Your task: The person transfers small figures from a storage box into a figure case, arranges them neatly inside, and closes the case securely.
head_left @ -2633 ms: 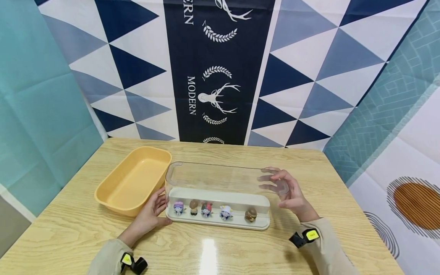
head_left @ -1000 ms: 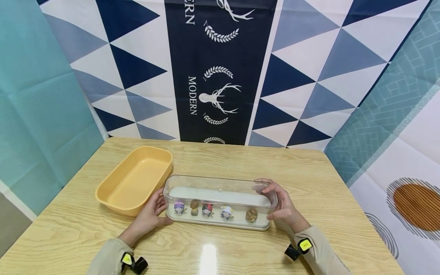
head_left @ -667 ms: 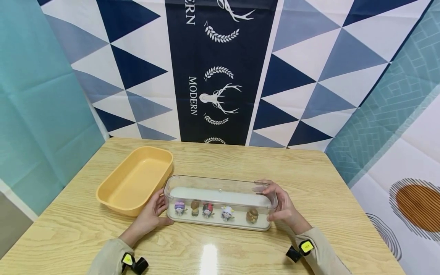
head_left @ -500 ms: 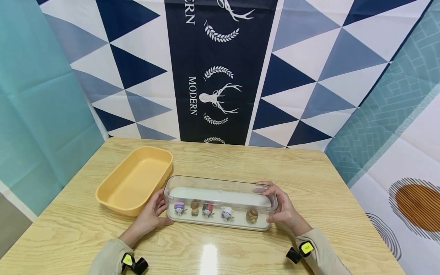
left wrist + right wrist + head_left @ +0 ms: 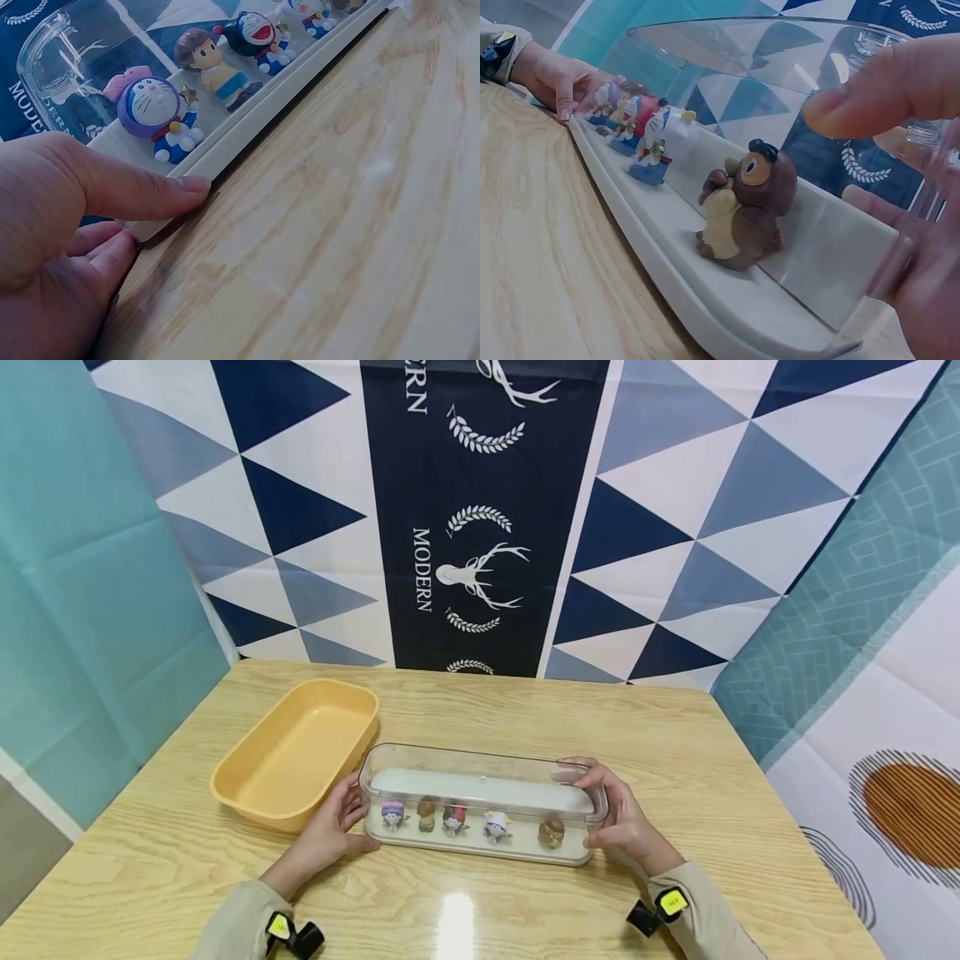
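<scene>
On the table (image 5: 525,718), the tub (image 5: 247,781) lies left of the case (image 5: 480,768), just beside it. 5 figures (image 5: 453,817) stand in 1 row inside the case. Left hand (image 5: 326,831) at its left end, right hand (image 5: 622,827) at its right end.

A clear cover (image 5: 480,777) sits over a white base (image 5: 480,852) on the wooden table (image 5: 525,710), with five small figurines (image 5: 468,823) in a row under it along the base's near edge. The left hand (image 5: 333,831) rests against the case's left end, thumb at the base's corner, and the right hand (image 5: 622,822) holds the cover's right end, fingers over its top edge and thumb at its lower rim. Just left of the case, touching or nearly touching its back corner, lies a yellow tub (image 5: 296,756).
</scene>
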Action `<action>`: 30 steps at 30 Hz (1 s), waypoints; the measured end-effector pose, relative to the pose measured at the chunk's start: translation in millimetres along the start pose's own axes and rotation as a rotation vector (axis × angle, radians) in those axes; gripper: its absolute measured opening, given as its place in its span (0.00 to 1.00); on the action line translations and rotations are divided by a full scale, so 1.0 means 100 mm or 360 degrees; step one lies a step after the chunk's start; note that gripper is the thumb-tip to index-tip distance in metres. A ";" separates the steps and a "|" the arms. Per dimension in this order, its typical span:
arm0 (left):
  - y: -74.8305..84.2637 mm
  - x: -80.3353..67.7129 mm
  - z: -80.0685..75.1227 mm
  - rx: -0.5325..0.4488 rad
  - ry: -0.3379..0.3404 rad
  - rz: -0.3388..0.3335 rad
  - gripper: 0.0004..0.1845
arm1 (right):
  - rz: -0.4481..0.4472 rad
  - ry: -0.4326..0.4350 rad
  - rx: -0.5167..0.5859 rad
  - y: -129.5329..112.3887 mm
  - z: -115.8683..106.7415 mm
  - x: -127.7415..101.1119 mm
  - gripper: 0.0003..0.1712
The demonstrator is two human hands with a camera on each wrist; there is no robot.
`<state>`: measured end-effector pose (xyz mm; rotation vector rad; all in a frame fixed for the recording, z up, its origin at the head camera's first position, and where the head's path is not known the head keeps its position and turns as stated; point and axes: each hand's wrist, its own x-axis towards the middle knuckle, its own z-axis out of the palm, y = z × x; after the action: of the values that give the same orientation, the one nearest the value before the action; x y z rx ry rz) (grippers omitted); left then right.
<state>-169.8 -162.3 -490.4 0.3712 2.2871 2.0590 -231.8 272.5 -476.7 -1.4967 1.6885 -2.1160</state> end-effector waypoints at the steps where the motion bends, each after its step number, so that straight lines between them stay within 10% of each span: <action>1: 0.00 0.00 0.00 -0.0002 0.0000 -0.0010 0.56 | 0.0003 -0.0012 0.0002 -0.01 0.00 0.00 0.40; 7: 0.06 -0.02 0.01 0.0109 -0.0100 0.0016 0.58 | 0.0134 -0.0114 -0.0051 -0.14 -0.05 0.00 0.39; 17: 0.55 0.10 -0.16 0.0793 -0.0471 0.0191 0.57 | 0.0441 -0.0361 -0.0437 -0.50 -0.19 0.18 0.24; 30: 1.12 0.22 -0.15 0.1496 -0.0348 0.0244 0.48 | 0.0804 -0.0301 -0.1421 -0.81 -0.01 0.51 0.24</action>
<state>-177.4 -162.0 -375.0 0.7552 2.9668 0.7643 -219.3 276.9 -381.8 -1.1102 2.7126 -0.9585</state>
